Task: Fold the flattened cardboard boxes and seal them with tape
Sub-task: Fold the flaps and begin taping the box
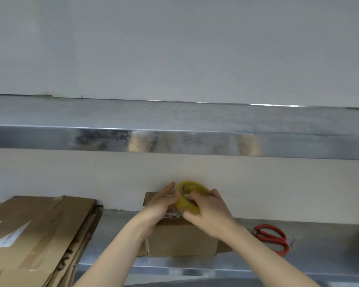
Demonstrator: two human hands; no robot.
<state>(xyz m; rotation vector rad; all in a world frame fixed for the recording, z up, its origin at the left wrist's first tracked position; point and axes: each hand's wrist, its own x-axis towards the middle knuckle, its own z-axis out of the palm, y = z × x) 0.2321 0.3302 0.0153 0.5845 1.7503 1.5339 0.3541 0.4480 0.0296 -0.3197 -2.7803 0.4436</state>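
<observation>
A pale wall (pixel 174 48) rose behind the cardboard box (pixel 182 239), with a shiny metal shelf (pixel 195 141) running across above it. The box stood folded on a steel worktop (pixel 309 255). A stack of flattened boxes (pixel 39 235) lay well to the left of the box, and red-handled scissors (pixel 272 239) lay near its right side. Over the box's top, both hands met at a yellow tape roll (pixel 187 206). The right hand (pixel 209 212) gripped the roll, fingers curled round its rim. The left hand (pixel 162 201) lay against the roll's left side, fingers straight and close together.
</observation>
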